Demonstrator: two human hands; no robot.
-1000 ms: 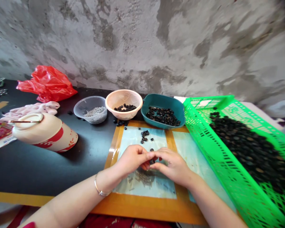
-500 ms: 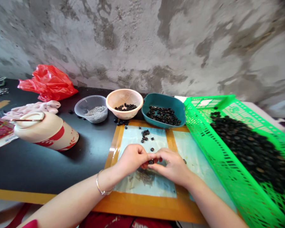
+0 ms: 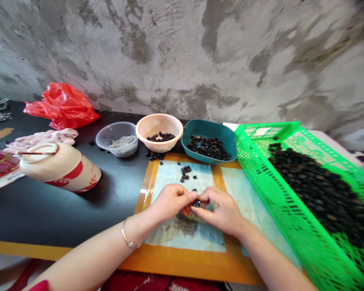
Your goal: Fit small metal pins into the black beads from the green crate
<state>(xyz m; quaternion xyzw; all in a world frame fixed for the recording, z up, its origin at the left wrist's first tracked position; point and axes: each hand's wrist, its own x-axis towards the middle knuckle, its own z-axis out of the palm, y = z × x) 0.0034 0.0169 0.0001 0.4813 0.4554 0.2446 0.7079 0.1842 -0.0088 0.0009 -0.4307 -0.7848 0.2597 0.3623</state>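
My left hand [image 3: 170, 201] and my right hand [image 3: 223, 210] meet over a pale mat with an orange-brown border [image 3: 182, 263]. Between the pinched fingertips of both hands sits a small black round piece [image 3: 196, 203]. A little heap of thin metal pins [image 3: 186, 224] lies on the mat under my hands. Several loose black pieces [image 3: 185, 173] lie on the mat just beyond my fingers. A thin bracelet [image 3: 126, 240] circles my left wrist.
A green slotted basket [image 3: 279, 202] full of black pieces tilts at the right. Behind the mat stand a teal dish [image 3: 209, 131], a peach bowl [image 3: 158, 123] and a clear bowl [image 3: 117, 135]. A red-and-cream bowl [image 3: 60, 167], pink cloth [image 3: 42, 137] and red bag [image 3: 62, 106] are left.
My hands stay pinched together over the mat; the fingers have shifted slightly and the black piece sits a little higher between them.
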